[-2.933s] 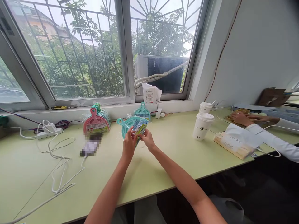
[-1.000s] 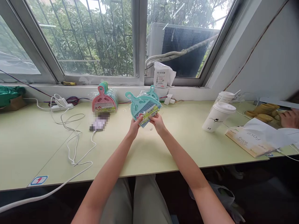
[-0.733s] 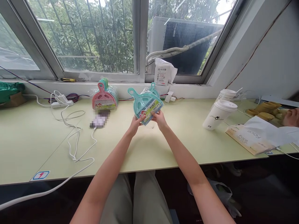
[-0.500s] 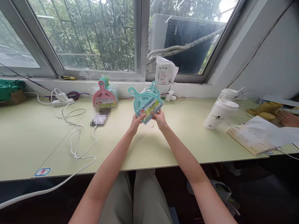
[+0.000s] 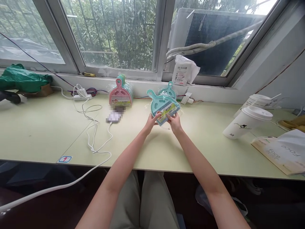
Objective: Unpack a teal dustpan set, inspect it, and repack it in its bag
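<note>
A teal dustpan and brush set (image 5: 162,105) in clear wrapping, with a yellow-green label, is held tilted above the table. My left hand (image 5: 152,122) grips its lower left edge, thumb on the front. On its lower right, my right hand (image 5: 174,122) pinches the edge with the thumb near the label. Behind it, a second teal dustpan (image 5: 170,90) stands against the wall below the window sill. To the left, a row of wrapped dustpans stands upright, a pink dustpan (image 5: 119,95) at the front and green ones behind.
A power strip (image 5: 82,96) and white cables (image 5: 95,136) lie at left. Green bag (image 5: 23,79) sits at far left. White cups (image 5: 246,122) and a paper bag (image 5: 277,152) are at right. A wrapped white box (image 5: 184,71) stands on the sill.
The view has turned left, so the table's things appear further right. Both hands still hold the teal set in nearly the same pose. A person's hand at the far right has left the view.
</note>
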The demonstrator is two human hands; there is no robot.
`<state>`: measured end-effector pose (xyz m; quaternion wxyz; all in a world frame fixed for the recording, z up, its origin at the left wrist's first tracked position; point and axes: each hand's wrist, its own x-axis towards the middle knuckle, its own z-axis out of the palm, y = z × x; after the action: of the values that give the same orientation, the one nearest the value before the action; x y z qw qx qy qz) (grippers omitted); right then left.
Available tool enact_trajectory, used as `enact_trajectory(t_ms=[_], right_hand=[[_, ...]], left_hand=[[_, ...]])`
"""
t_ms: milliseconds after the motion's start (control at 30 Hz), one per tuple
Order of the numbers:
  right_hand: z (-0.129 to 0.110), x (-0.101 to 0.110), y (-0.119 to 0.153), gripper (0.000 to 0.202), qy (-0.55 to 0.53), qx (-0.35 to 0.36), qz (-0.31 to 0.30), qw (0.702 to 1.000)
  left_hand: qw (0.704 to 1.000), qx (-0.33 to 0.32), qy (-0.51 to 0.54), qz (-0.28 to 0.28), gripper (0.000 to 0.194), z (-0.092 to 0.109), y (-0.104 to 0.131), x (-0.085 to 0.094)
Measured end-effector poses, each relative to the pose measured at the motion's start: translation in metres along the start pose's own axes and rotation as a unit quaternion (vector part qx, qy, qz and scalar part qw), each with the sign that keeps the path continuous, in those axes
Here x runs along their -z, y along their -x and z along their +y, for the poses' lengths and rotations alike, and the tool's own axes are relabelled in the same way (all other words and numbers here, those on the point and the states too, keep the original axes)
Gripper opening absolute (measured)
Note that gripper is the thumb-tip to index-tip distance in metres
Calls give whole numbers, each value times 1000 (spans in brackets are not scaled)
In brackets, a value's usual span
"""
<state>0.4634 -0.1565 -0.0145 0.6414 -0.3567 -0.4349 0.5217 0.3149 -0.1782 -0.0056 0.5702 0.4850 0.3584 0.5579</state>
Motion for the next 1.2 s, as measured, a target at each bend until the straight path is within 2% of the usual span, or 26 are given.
enact_trajectory(t_ms=[167, 267, 367, 467, 567, 633, 700, 733, 800, 833, 867, 933, 1000, 1100, 1200], right_hand=[[-2, 7, -4, 52, -1, -35, -40, 999], [-5, 9, -5, 52, 5, -43, -54, 998], [-8, 7, -5, 51, 29, -44, -37, 998], [-13, 7, -6, 43, 83, -58, -26, 995], [-23, 15, -7, 33, 207, -92, -51, 973], [-31, 24, -8, 31, 330, -43, -39, 942], [-35, 33, -8, 31, 449, 89, -27, 889], [-35, 36, -8, 37, 494, 162, -33, 854], [-33, 38, -8, 53, 547, 265, -69, 791], [-31, 38, -8, 56, 555, 290, -82, 775], [-28, 37, -8, 53, 551, 304, -86, 772], [-24, 33, -9, 32, 515, 309, -77, 795], [-22, 31, -11, 12, 457, 290, -68, 838], [-23, 31, -12, 8, 389, 246, -71, 885], [-23, 34, -12, 7, 362, 227, -64, 902]], left_hand=[[1000, 13, -1, 17, 51, 1, 2, 4], [1000, 27, 2, -9, 57, 0, 3, 7], [999, 34, -2, -29, 60, -2, 3, 8], [999, 38, 1, -12, 61, -2, 2, 11], [998, 59, 25, 7, 57, 2, -3, 20], [995, 76, 55, 18, 50, 6, -7, 30], [991, 89, 92, 36, 45, 10, -10, 41], [989, 94, 108, 46, 44, 12, -10, 46], [985, 101, 125, 62, 44, 16, -10, 54], [984, 104, 125, 66, 45, 16, -9, 56], [985, 109, 120, 65, 45, 17, -9, 58], [987, 118, 102, 45, 45, 15, -8, 59], [988, 135, 74, -4, 45, 13, -7, 61], [983, 163, 36, -74, 45, 10, -5, 63], [980, 172, 21, -98, 44, 12, -3, 64]])
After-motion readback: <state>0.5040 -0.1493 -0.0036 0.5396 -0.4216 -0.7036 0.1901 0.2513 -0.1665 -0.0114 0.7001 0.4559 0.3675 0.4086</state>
